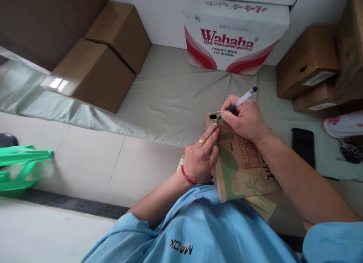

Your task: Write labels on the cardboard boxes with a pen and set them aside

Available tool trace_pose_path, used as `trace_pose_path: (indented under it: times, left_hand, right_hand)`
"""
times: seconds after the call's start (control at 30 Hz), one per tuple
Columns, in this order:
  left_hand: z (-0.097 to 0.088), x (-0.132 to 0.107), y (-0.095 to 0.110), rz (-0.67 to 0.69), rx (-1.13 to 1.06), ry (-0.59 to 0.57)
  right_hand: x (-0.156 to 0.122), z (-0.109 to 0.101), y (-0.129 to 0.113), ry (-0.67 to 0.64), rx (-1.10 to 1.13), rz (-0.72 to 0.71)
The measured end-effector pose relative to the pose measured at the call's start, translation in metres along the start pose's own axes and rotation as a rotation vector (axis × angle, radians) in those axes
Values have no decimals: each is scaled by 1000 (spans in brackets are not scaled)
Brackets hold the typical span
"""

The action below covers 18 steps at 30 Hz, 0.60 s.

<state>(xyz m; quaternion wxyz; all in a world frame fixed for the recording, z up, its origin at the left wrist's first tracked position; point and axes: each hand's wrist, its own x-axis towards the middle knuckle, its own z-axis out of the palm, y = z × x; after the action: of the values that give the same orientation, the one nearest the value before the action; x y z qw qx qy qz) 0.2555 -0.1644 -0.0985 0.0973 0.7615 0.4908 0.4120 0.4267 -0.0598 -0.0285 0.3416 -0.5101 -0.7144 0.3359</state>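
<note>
A pen (243, 98) with a clear barrel and a black end is gripped in my right hand (248, 121). Its tip meets a brown cardboard box (227, 168), beside a ragged dark hole (213, 117) near the box's far left corner. Green shapes, a palm tree and the word COCONUT are printed on the box. My left hand (202, 153), with a gold ring and a red bracelet, holds the box's left edge. Its index finger reaches close to the pen tip, and its thumb is hidden. The box leans over the table edge against my blue shirt.
A white Wahaha carton (229, 36) stands at the back of the cloth-covered table (170, 92). Brown boxes sit at the left (96, 73) and right (307, 62). A black phone-like object (303, 145) lies right of my forearm. A green plastic stool (22, 168) is on the floor.
</note>
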Motion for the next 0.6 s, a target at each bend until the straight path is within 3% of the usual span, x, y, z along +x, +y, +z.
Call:
trace_pose_path:
  times: [0.27,0.6]
  left_hand:
    - [0,0,1,-9,-21,-5]
    - [1,0,0,-12,-28,-5]
  right_hand:
    - [-3,1,5,118,37,49]
    - [-2,2,10,75,34,51]
